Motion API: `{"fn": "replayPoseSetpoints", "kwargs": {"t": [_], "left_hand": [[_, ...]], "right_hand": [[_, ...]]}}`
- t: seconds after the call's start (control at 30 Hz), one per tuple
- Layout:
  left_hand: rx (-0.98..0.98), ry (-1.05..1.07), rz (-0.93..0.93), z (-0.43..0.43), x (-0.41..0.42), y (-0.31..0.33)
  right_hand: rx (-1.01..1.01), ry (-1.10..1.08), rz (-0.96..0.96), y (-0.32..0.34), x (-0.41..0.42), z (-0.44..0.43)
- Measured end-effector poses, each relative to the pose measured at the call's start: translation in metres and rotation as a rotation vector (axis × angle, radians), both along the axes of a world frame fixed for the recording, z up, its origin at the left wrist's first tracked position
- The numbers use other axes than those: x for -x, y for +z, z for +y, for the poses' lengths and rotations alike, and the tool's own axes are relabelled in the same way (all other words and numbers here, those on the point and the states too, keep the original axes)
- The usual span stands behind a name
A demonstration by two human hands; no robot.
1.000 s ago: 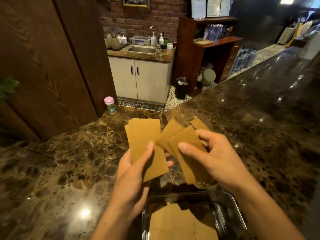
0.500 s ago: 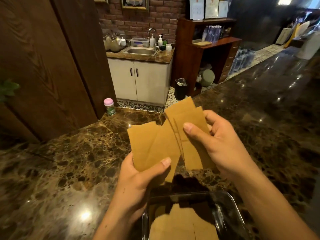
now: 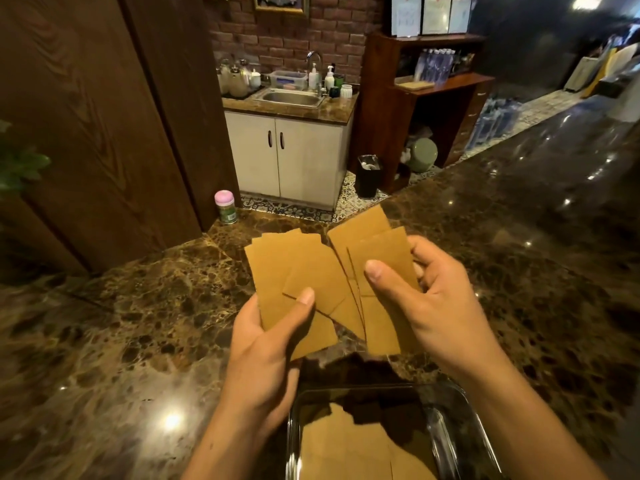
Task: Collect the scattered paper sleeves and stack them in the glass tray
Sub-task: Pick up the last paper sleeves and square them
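I hold flat brown paper sleeves in both hands, raised above the dark marble counter. My left hand [image 3: 266, 351] grips a fan of sleeves [image 3: 291, 268] with the thumb on top. My right hand [image 3: 433, 303] pinches another bunch of sleeves [image 3: 377, 251], and the two bunches overlap in the middle. Directly below, at the bottom edge of the view, stands the glass tray [image 3: 446, 431] with more sleeves [image 3: 346, 448] lying flat inside it.
A small jar with a pink lid [image 3: 225, 206] stands at the counter's far corner beside a wooden wall panel [image 3: 104, 133]. Beyond the counter lie a sink cabinet [image 3: 291, 157], a black bin [image 3: 369, 174] and wooden shelves [image 3: 429, 98]. The marble counter [image 3: 519, 237] stretches away to the right.
Both hands have come closer together and lifted slightly; the right-hand sleeves now stand more upright and overlap the left-hand bunch.
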State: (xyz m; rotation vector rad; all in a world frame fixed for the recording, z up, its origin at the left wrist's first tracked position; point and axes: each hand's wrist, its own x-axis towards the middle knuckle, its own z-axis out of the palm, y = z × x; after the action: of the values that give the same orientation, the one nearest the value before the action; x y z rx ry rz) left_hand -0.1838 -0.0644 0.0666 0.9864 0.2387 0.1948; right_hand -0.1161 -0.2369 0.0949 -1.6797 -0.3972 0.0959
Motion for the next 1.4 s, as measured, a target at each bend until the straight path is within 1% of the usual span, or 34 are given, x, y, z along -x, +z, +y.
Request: {"fn": "replayPoseSetpoints", "kwargs": {"t": [0.07,0.1,0.13,0.17,0.23,0.3,0.33,0.4,0.5,0.57,0.6,0.73,0.8,0.87,0.97,1.07,1.13,1.27,1.3,1.4], "left_hand": [[-0.063,-0.011,0.000,0.001,-0.001,0.001],[-0.087,-0.030,0.002,0.001,-0.001,0.001],[-0.087,-0.050,0.006,0.001,0.000,0.001],[-0.056,-0.070,0.011,0.001,0.001,0.000],[0.015,-0.113,0.004,0.000,0.002,0.001],[0.003,-0.128,0.000,-0.001,0.002,0.001],[-0.029,-0.121,0.005,-0.001,0.002,0.001],[-0.095,-0.109,0.013,0.000,0.001,-0.001],[-0.139,-0.108,0.025,0.003,0.000,-0.003],[-0.164,-0.115,0.028,0.006,-0.001,-0.002],[-0.173,-0.116,0.028,0.006,-0.001,-0.001],[-0.135,-0.032,0.007,0.007,-0.001,-0.001],[-0.107,0.032,-0.007,0.009,0.000,-0.003],[-0.130,0.046,-0.016,0.011,0.002,-0.003],[-0.199,-0.006,-0.015,0.015,0.004,-0.002],[-0.229,-0.071,-0.035,0.020,0.003,-0.001],[-0.250,-0.111,-0.047,0.021,0.003,0.001],[-0.269,-0.132,-0.044,0.017,0.003,0.001],[-0.247,-0.113,-0.042,0.016,0.003,0.001],[-0.095,-0.071,-0.030,0.015,0.002,0.002]], "right_hand": [[0.094,0.158,0.064,-0.003,0.003,-0.003],[0.106,0.248,0.107,-0.004,0.004,-0.002],[0.079,0.286,0.139,-0.006,0.005,-0.001],[0.026,0.259,0.150,-0.008,0.005,0.000],[-0.130,0.126,0.184,-0.009,0.002,0.000],[-0.247,0.060,0.240,-0.006,-0.001,-0.004],[-0.260,0.062,0.245,-0.003,-0.003,-0.008],[-0.220,0.128,0.221,0.008,-0.006,-0.013],[-0.033,0.226,0.123,0.023,-0.009,-0.013],[0.070,0.228,0.076,0.028,-0.012,-0.011],[0.089,0.216,0.064,0.029,-0.014,-0.010],[0.097,0.123,0.060,0.020,-0.013,-0.013],[0.150,0.168,0.095,0.014,-0.011,-0.018],[0.185,0.254,0.126,0.014,-0.009,-0.023],[0.247,0.233,0.026,0.021,-0.010,-0.025],[0.252,0.263,-0.046,0.026,-0.009,-0.021],[0.258,0.273,-0.073,0.030,-0.010,-0.018],[0.326,0.376,-0.073,0.033,-0.010,-0.007],[0.310,0.356,-0.071,0.030,-0.010,-0.005],[0.206,0.203,-0.061,0.020,-0.008,-0.003]]}}
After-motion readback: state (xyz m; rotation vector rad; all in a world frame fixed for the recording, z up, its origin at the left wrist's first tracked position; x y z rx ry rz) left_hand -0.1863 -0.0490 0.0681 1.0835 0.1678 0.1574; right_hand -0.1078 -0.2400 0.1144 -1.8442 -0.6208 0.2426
